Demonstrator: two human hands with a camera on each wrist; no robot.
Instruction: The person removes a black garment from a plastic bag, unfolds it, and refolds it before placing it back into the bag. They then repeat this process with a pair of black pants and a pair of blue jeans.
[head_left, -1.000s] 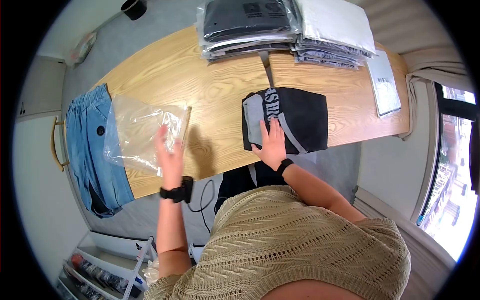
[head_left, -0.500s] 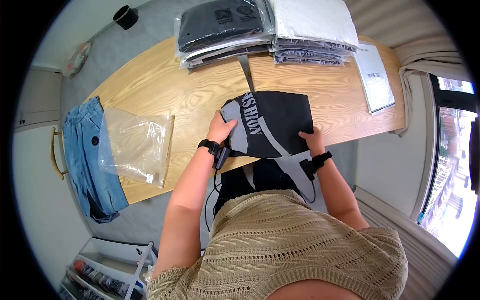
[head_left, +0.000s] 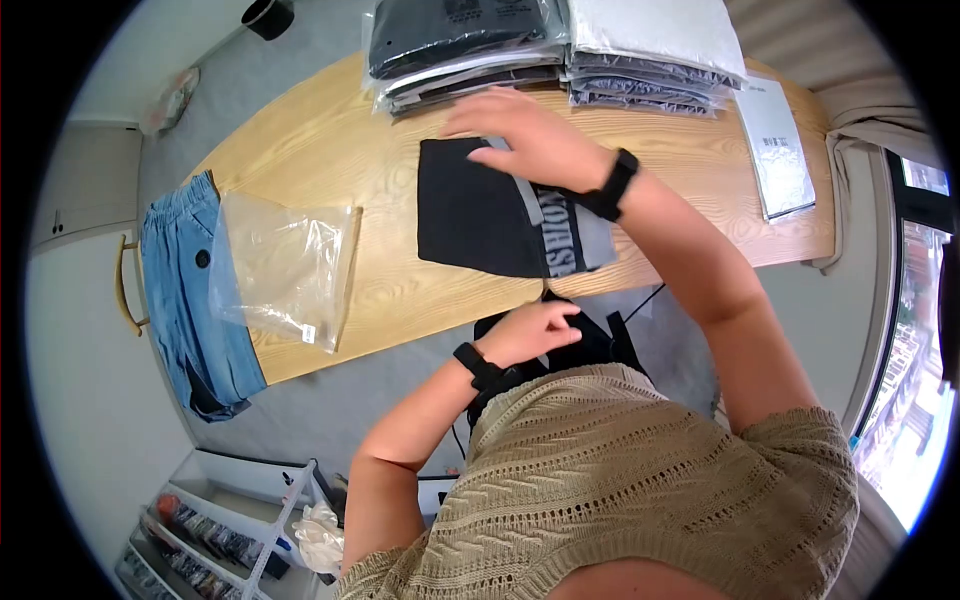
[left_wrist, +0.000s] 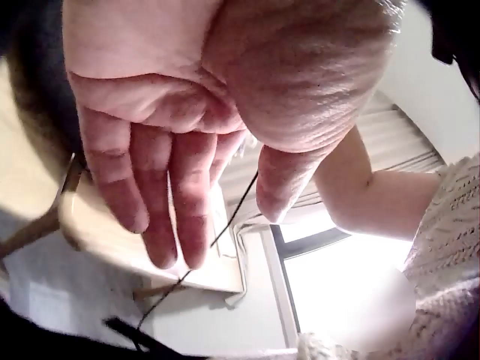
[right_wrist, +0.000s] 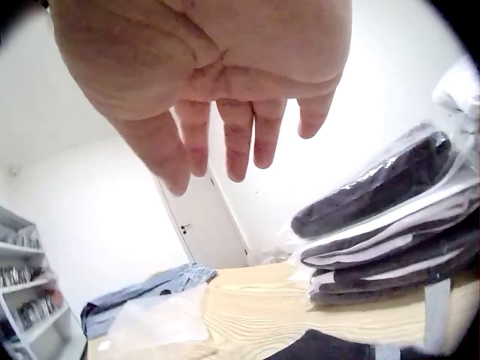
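Note:
A folded black garment [head_left: 470, 215] with a grey panel and large lettering lies on the wooden table, its lettered end toward the right. My right hand [head_left: 540, 145] is over the far side of it, fingers extended and holding nothing. In the right wrist view the same hand [right_wrist: 217, 67] shows a bare palm, with part of the black garment [right_wrist: 322, 346] low in the picture. My left hand [head_left: 525, 335] hovers by the front table edge, close to my body and apart from the garment. Its loosely bent fingers [left_wrist: 154, 195] hold nothing in the left wrist view.
A clear plastic bag [head_left: 285, 270] lies left of the garment, partly over blue jeans [head_left: 185, 290]. Stacks of bagged dark clothes [head_left: 455, 45] and white-topped packs [head_left: 650, 40] stand at the back. A flat silvery packet [head_left: 775, 150] lies at the right end.
Both hands held the garment at its sides half a second ago; now they are off it. The garment has been turned round, its lettered end moving from left to right.

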